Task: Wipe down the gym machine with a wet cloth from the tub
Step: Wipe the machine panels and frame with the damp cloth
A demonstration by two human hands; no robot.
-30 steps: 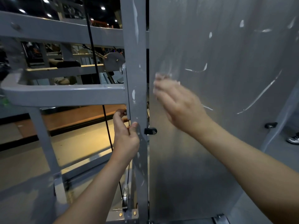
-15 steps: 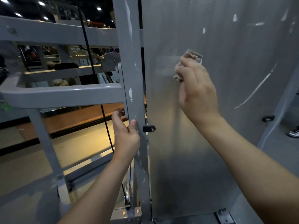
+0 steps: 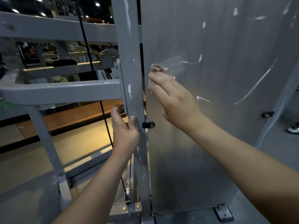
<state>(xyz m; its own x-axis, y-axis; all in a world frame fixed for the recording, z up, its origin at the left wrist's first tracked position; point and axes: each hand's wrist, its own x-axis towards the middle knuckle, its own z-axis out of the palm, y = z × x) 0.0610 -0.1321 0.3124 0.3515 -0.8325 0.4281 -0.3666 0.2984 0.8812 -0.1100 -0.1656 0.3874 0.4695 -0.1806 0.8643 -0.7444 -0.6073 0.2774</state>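
Note:
A grey gym machine fills the view; its tall flat panel [image 3: 218, 126] carries white smears and scratches. My right hand [image 3: 174, 97] presses a crumpled pale cloth [image 3: 157, 67] against the panel near its left edge, fingers over the cloth, which peeks out above the fingertips. My left hand [image 3: 124, 128] grips the grey upright post [image 3: 129, 54] just left of the panel, thumb on the front face and fingers wrapped behind. The tub is not in view.
A grey crossbar [image 3: 61, 92] juts left from the post, with a black cable [image 3: 105, 118] and a pulley [image 3: 127, 189] behind it. A black knob [image 3: 149, 125] sits on the panel's edge. A shoe [image 3: 293, 129] stands at the far right.
My right hand with the cloth swept right and up across the panel, then came back left and down to the panel's left edge. My left hand has stayed on the post.

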